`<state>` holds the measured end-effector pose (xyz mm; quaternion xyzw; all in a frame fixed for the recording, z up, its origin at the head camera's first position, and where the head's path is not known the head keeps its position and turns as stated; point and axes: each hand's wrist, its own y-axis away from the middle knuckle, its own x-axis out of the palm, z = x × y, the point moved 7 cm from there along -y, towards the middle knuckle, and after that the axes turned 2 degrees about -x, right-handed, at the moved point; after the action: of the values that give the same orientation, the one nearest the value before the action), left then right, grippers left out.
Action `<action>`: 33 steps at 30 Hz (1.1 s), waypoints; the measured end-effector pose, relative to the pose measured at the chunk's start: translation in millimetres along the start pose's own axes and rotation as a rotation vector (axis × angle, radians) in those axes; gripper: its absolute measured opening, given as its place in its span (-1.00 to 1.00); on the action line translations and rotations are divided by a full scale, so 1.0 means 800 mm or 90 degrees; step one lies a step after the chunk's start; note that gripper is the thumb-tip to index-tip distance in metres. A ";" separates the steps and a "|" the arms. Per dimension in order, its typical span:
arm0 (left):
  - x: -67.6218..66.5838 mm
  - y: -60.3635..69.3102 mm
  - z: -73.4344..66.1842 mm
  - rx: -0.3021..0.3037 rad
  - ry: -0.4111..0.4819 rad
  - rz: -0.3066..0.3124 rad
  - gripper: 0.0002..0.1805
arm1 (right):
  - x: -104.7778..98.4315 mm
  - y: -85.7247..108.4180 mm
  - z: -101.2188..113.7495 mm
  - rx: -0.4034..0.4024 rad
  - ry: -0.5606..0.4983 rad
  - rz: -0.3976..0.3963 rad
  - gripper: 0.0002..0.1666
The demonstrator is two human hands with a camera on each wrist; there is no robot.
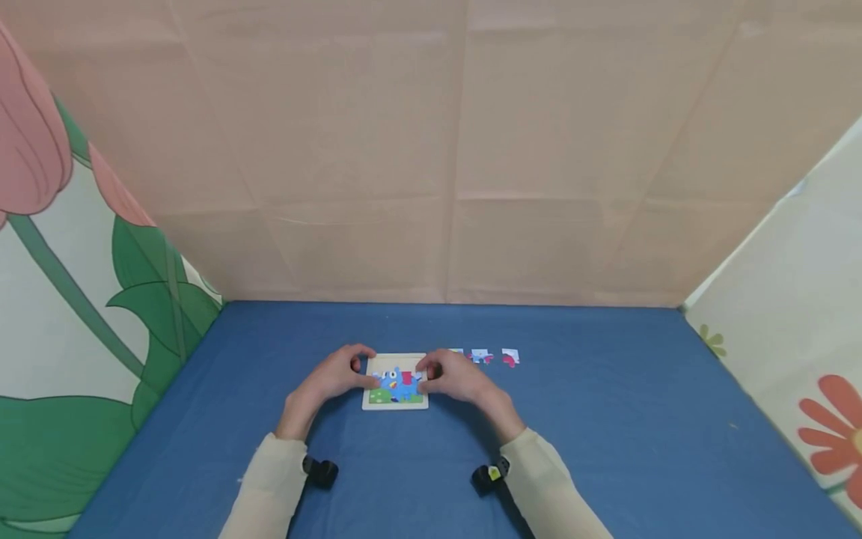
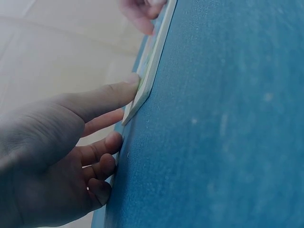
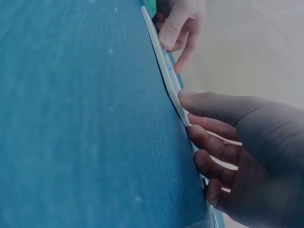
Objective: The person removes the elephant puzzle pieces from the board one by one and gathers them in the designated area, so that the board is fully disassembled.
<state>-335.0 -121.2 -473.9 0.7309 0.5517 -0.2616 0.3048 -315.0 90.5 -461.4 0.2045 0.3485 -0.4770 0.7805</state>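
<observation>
A small wooden jigsaw tray (image 1: 395,406) lies flat on the blue table, partly filled with pieces of a blue cartoon animal on green ground (image 1: 397,383). My left hand (image 1: 337,372) is at its left side, thumb on the puzzle's left part and index finger near the upper left corner. On the opposite side, my right hand (image 1: 461,376) touches the puzzle's right part with thumb and index fingertips, a gap between them. In the right wrist view the thumb (image 3: 213,104) rests on the tray's edge. Whether a loose piece lies under the fingertips is hidden.
Loose puzzle pieces, including one pale and pink piece (image 1: 510,357) and another beside it (image 1: 481,355), lie right of the tray, partly behind my right hand. A beige sheet (image 1: 444,187) rises along the blue table's (image 1: 606,404) back edge. Patterned panels flank both sides.
</observation>
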 end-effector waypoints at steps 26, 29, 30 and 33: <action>0.002 0.008 -0.016 -0.048 -0.124 -0.045 -0.32 | 0.003 -0.003 -0.002 0.005 -0.004 -0.008 -0.71; 0.006 0.008 -0.019 -0.066 -0.170 -0.074 -0.31 | 0.003 -0.002 -0.001 0.004 -0.003 -0.007 -0.71; 0.007 0.009 -0.019 -0.071 -0.178 -0.081 -0.31 | 0.003 -0.002 0.000 0.004 -0.003 -0.006 -0.71; 0.008 0.010 -0.022 -0.082 -0.179 -0.086 -0.31 | 0.002 -0.002 0.001 0.002 0.002 -0.006 -0.70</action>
<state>-324.7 -106.2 -465.2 0.6272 0.5673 -0.3455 0.4068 -315.7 88.6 -462.3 0.2050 0.3498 -0.4813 0.7772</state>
